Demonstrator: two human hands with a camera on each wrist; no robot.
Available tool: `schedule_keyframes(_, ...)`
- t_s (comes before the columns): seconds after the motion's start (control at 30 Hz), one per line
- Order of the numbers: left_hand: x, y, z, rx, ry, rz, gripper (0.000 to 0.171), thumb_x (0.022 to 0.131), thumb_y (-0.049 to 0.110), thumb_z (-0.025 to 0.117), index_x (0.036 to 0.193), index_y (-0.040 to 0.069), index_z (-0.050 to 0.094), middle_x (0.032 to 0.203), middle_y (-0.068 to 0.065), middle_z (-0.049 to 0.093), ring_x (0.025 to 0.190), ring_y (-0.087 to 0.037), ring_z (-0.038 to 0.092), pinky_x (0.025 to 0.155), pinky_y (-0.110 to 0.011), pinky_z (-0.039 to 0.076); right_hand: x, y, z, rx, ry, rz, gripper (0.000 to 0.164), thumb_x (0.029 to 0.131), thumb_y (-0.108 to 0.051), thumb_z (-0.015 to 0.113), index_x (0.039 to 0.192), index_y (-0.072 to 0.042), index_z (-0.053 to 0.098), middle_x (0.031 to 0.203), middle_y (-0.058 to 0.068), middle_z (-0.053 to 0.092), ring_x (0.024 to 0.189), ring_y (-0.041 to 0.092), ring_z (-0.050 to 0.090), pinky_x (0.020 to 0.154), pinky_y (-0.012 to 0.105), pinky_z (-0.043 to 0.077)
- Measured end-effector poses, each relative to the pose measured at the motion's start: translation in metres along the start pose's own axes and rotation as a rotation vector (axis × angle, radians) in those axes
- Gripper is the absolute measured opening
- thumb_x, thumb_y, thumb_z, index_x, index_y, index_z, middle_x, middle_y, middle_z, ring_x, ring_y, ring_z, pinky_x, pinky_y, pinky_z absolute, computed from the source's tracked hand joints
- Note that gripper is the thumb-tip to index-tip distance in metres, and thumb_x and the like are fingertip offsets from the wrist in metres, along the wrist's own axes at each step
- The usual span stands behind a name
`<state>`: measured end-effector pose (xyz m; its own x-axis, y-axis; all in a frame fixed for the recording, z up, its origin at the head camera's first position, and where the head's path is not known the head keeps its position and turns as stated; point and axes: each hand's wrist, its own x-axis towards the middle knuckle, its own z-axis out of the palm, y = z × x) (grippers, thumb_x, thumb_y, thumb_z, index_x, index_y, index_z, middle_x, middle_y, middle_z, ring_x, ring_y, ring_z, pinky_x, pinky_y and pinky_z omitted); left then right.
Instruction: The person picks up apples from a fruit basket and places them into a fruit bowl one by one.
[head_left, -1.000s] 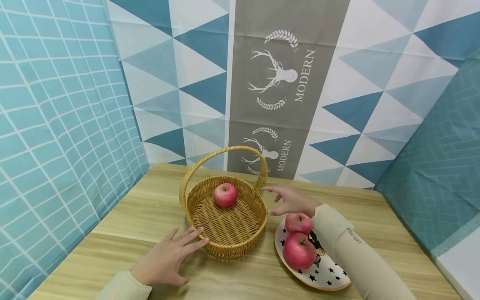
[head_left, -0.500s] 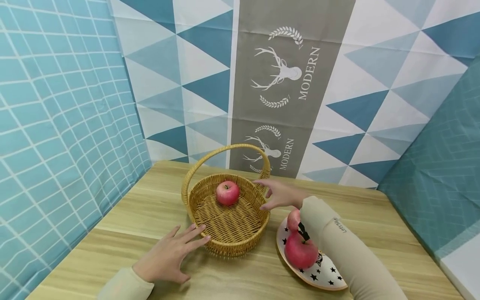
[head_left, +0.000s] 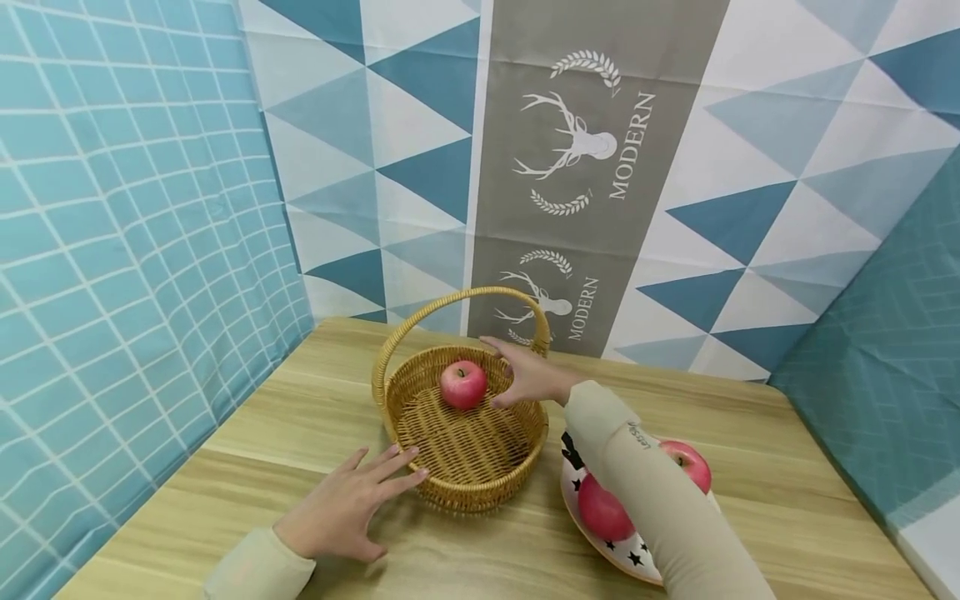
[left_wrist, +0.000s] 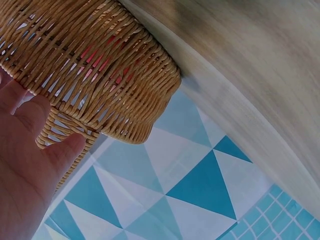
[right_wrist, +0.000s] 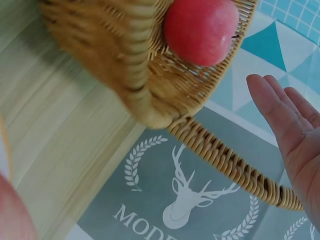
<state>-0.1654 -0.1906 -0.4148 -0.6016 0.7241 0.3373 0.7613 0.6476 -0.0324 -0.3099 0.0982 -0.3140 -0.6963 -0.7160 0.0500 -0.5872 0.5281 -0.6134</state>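
Observation:
A round wicker basket with a tall arched handle stands on the wooden table. One red apple lies inside it, toward the back. My left hand has its fingers spread, the tips at the basket's near-left rim; in the left wrist view those fingers lie against the woven side. Over the basket's right side reaches my right hand, thumb and fingers apart, just right of the apple. The right wrist view shows this palm with nothing in it, apart from the apple.
To the right, a star-patterned plate carries a red apple and a second apple, both partly covered by my right sleeve. Patterned cloth hangs behind the table.
My right hand has moved left, from beside the basket to over its inside, its forearm now crossing the plate. The left hand keeps its place at the rim. The view has shifted slightly.

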Motion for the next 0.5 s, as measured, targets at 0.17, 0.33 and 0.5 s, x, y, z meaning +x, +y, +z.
schedule_keyframes(0.17,0.0,0.0,0.001,-0.004,-0.014,-0.002,0.098,0.051,0.044,0.087,0.137,0.013,0.052,0.145,-0.015,0.044,0.124,-0.04,0.048,0.088,-0.065,0.042,0.01,-0.002,0.003,-0.006,0.009,0.032,0.104,0.073,-0.013,0.081,0.153,-0.008,0.015,0.143,0.025,0.037,0.11,0.036,0.057,0.09,0.043,0.049)
schedule_keyframes(0.33,0.0,0.0,0.001,-0.014,-0.012,-0.001,0.098,0.052,0.042,0.087,0.138,0.014,0.051,0.146,-0.015,0.043,0.125,-0.039,0.047,0.089,-0.064,0.042,0.019,-0.006,-0.004,-0.106,0.009,0.079,0.097,0.075,-0.018,0.08,0.152,-0.008,0.021,0.144,0.022,0.039,0.122,0.035,0.049,0.094,0.045,0.046)
schedule_keyframes(0.5,-0.001,0.001,0.0,-0.023,-0.008,-0.003,0.097,0.054,0.041,0.087,0.139,0.014,0.05,0.148,-0.014,0.041,0.126,-0.04,0.047,0.087,-0.066,0.042,0.028,-0.009,-0.012,-0.161,0.019,0.124,0.089,0.076,-0.018,0.078,0.149,-0.007,0.028,0.141,0.023,0.043,0.129,0.035,0.043,0.099,0.048,0.041)
